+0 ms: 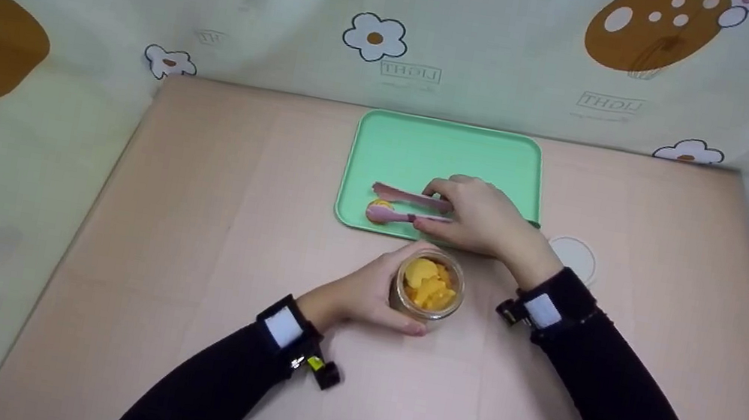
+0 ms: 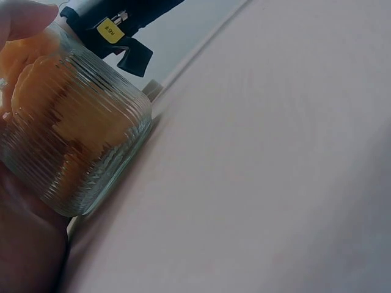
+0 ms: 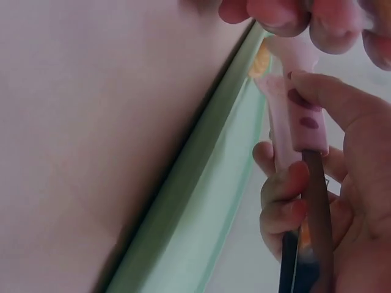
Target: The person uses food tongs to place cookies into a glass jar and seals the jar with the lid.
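Note:
My left hand (image 1: 372, 292) grips a ribbed glass jar (image 2: 101, 131) from its left side, thumb near the front of the rim. Yellow-orange slices (image 1: 429, 285) fill much of the open jar, which stands upright on the table. Over the green tray (image 1: 449, 150), my right hand (image 1: 483, 217) holds pink-tipped tongs (image 3: 308, 125) with dark arms, fingers curled round them. The tong tips are spread and point left. An orange slice (image 3: 260, 63) lies at the rounder tip; whether the tongs touch it I cannot tell.
A pale round lid (image 1: 576, 257) lies on the table (image 1: 192, 210), partly behind the right wrist. The tray stands at the table's far edge, against a printed curtain (image 1: 287, 5). Each wrist wears a strapped camera, the left one (image 1: 325, 375) low over the table.

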### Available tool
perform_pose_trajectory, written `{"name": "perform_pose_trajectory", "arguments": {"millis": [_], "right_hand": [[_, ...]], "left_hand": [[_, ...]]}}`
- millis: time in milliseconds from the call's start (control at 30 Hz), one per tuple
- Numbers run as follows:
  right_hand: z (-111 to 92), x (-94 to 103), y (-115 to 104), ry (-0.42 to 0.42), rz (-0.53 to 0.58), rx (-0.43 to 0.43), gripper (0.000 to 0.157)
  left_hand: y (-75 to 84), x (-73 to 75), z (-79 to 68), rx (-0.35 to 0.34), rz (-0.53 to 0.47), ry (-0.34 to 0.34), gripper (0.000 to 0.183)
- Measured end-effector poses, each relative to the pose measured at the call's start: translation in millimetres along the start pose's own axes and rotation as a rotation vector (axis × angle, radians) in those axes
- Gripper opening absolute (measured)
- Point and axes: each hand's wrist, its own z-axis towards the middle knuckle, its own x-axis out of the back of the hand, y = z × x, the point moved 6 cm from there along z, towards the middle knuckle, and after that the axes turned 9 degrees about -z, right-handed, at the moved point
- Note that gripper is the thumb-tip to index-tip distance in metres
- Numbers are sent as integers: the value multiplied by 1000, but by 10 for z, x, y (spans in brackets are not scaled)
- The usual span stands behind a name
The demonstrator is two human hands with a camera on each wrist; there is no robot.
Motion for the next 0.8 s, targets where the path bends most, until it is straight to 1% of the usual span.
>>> {"name": "perform_pose_trajectory", "arguments": {"millis": [133,333,533,633,800], "right_hand": [[-29,55,79,18,-15,-49,50],[-113,152,212,13,-33,-117,50],[-194,226,322,3,-75,-196,50],[-223,248,337,5,-90,-202,54],[-245,233,304,0,-97,-176,58]], "left_hand": [[-10,-4,-3,7,-17,-5,101],[-26,-9,2,16,-26,-5,97],[-5,-20,21,-17,-32,-16,93],[-2,-16,17,-22,-30,-18,92],[-4,-12,16,-21,-31,-20,91]]}}
